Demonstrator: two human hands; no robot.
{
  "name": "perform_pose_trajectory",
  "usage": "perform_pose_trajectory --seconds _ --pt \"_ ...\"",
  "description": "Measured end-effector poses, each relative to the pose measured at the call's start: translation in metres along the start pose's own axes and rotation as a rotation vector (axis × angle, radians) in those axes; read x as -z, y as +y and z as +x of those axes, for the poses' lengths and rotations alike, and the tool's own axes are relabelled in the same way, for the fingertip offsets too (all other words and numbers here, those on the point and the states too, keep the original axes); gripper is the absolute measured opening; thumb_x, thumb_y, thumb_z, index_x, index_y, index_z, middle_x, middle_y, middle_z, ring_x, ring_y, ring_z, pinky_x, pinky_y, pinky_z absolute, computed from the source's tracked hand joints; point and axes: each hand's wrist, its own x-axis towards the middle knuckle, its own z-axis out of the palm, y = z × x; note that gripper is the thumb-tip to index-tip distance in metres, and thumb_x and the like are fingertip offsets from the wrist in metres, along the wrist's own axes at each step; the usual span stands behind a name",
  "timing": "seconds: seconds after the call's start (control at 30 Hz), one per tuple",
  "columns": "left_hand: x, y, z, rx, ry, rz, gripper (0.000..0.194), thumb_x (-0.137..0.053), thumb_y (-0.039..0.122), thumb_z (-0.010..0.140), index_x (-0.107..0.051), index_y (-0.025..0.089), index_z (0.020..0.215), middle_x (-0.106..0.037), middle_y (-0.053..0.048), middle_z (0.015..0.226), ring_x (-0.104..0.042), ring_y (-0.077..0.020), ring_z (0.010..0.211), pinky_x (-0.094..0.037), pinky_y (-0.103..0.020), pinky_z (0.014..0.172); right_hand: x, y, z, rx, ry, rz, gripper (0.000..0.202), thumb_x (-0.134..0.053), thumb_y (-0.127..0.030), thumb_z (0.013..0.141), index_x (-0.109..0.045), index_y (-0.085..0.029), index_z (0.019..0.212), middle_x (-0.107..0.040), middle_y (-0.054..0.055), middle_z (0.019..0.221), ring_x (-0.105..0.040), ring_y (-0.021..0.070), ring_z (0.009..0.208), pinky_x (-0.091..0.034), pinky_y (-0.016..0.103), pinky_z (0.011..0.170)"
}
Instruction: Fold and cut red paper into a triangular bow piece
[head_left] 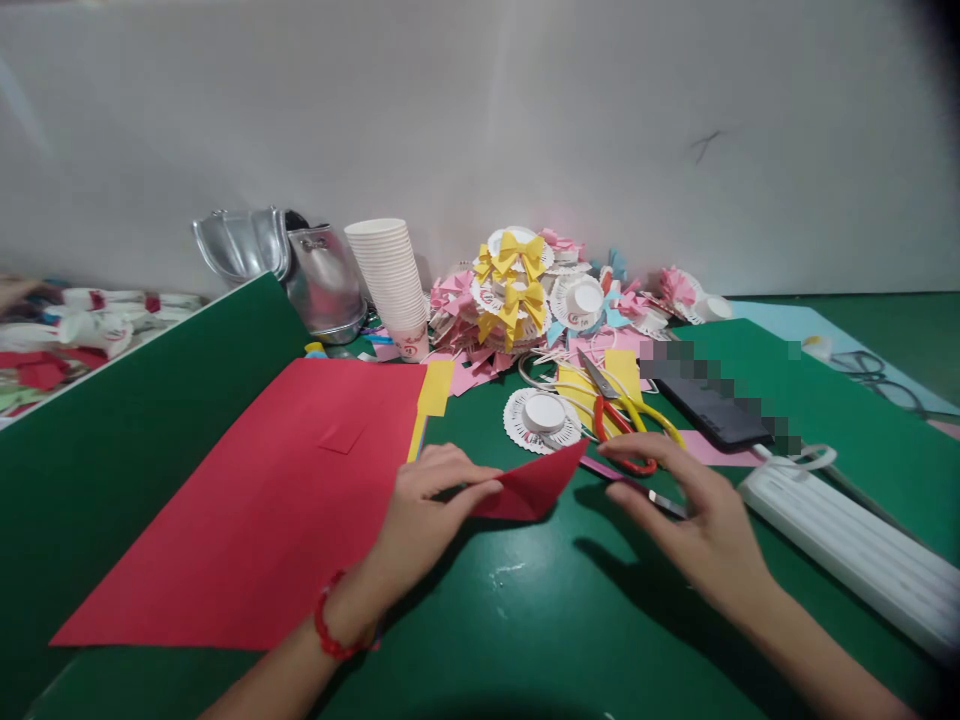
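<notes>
My left hand [435,510] pinches a folded piece of red paper [534,488] between thumb and fingers, above the green table. The paper's pointed end tilts up toward the right. Just to its right, my right hand [690,510] is held with thumb and fingers apart and nothing between them. Behind that hand lie scissors with red and yellow handles [626,430] and a thin pink-and-silver tool [630,482]. A large red sheet [247,500] lies to the left, with a small red piece [343,437] on it. A white paper-cup base with a fringed rim [541,412] sits beyond the folded paper.
A tall stack of paper cups [390,285] leans near the wall. Beside it are a heap of cup crafts with bows [517,290] and a shiny metal container [326,285]. At right lie a black phone-like device [705,405] and a white power strip [847,545]. A green divider [172,370] rises at left.
</notes>
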Motion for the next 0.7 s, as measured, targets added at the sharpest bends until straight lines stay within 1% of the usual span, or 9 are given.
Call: perform_pose_trajectory --seconds 0.07,0.13,0.17,0.23,0.37,0.5,0.53,0.6,0.7 --pt "-0.010 0.013 -0.005 0.125 -0.065 -0.065 0.011 -0.063 0.016 0.073 -0.070 0.020 0.065 -0.064 -0.001 0.058 -0.056 -0.0137 0.054 -0.042 -0.025 0.053 -0.010 -0.009 -0.004 -0.221 -0.137 0.263 0.045 -0.069 -0.030 0.067 -0.054 -0.022 0.108 -0.066 0.008 0.102 -0.062 0.0214 0.091 -0.050 0.032 0.075" --pt "-0.016 0.022 -0.010 0.179 -0.157 -0.126 0.010 -0.064 0.017 0.072 -0.071 0.020 0.066 -0.064 -0.001 0.056 -0.055 -0.0131 0.052 -0.042 -0.023 0.051 -0.019 -0.014 -0.007 -0.422 -0.201 0.441 0.037 -0.069 -0.035 0.065 -0.060 -0.019 0.097 -0.070 0.007 0.090 -0.065 0.0209 0.080 -0.053 0.031 0.069" --pt "-0.018 0.024 -0.011 0.215 -0.201 -0.149 0.009 -0.065 0.019 0.072 -0.071 0.020 0.065 -0.063 -0.001 0.056 -0.054 -0.0127 0.051 -0.042 -0.022 0.050 -0.021 -0.014 -0.007 -0.497 -0.206 0.479 0.028 -0.068 -0.037 0.066 -0.064 -0.017 0.085 -0.071 0.006 0.079 -0.065 0.0201 0.072 -0.053 0.029 0.064" --pt "-0.018 0.026 -0.011 0.334 -0.258 -0.206 0.011 -0.065 0.021 0.071 -0.070 0.019 0.062 -0.061 0.000 0.054 -0.052 -0.0109 0.045 -0.041 -0.021 0.046 -0.022 -0.010 -0.006 -0.585 -0.170 0.498 0.024 -0.066 -0.040 0.068 -0.065 -0.016 0.068 -0.069 0.005 0.066 -0.064 0.0187 0.062 -0.052 0.028 0.057" --pt "-0.011 0.018 -0.006 0.600 -0.256 -0.310 0.018 -0.063 0.023 0.070 -0.063 0.016 0.054 -0.055 0.001 0.048 -0.045 -0.0077 0.036 -0.038 -0.020 0.038 -0.011 0.005 0.001 -0.643 0.009 0.473 0.023 -0.070 -0.039 0.064 -0.067 -0.016 0.066 -0.069 0.005 0.065 -0.062 0.0179 0.060 -0.050 0.027 0.054" --pt "-0.002 0.008 0.001 0.637 -0.210 -0.319 0.017 -0.062 0.023 0.068 -0.059 0.016 0.053 -0.053 0.002 0.045 -0.046 -0.0078 0.036 -0.037 -0.019 0.039 0.002 0.012 0.008 -0.655 0.176 0.390 0.022 -0.071 -0.039 0.062 -0.066 -0.018 0.065 -0.064 0.001 0.058 -0.055 0.0137 0.050 -0.044 0.023 0.043" --pt "-0.002 0.007 0.002 0.625 -0.177 -0.323 0.018 -0.062 0.024 0.069 -0.058 0.016 0.053 -0.052 0.003 0.045 -0.046 -0.0080 0.037 -0.038 -0.019 0.039 0.003 0.011 0.009 -0.644 0.167 0.366 0.021 -0.071 -0.039 0.062 -0.066 -0.018 0.062 -0.063 0.001 0.056 -0.054 0.0131 0.048 -0.042 0.022 0.041" --pt "-0.004 0.008 0.002 0.575 -0.121 -0.338 0.023 -0.057 0.028 0.074 -0.057 0.016 0.054 -0.052 0.003 0.048 -0.049 -0.0095 0.042 -0.041 -0.020 0.044 0.001 0.006 0.009 -0.606 0.065 0.348 0.021 -0.071 -0.037 0.061 -0.064 -0.018 0.057 -0.061 0.000 0.053 -0.053 0.0130 0.048 -0.042 0.022 0.042" --pt "-0.014 0.016 -0.002 0.504 -0.193 -0.354 0.021 -0.051 0.030 0.079 -0.063 0.016 0.068 -0.061 -0.002 0.066 -0.055 -0.0127 0.059 -0.044 -0.023 0.058 -0.010 -0.006 0.005 -0.575 -0.097 0.384 0.019 -0.070 -0.035 0.063 -0.065 -0.018 0.056 -0.062 0.000 0.053 -0.055 0.0137 0.051 -0.044 0.023 0.047"
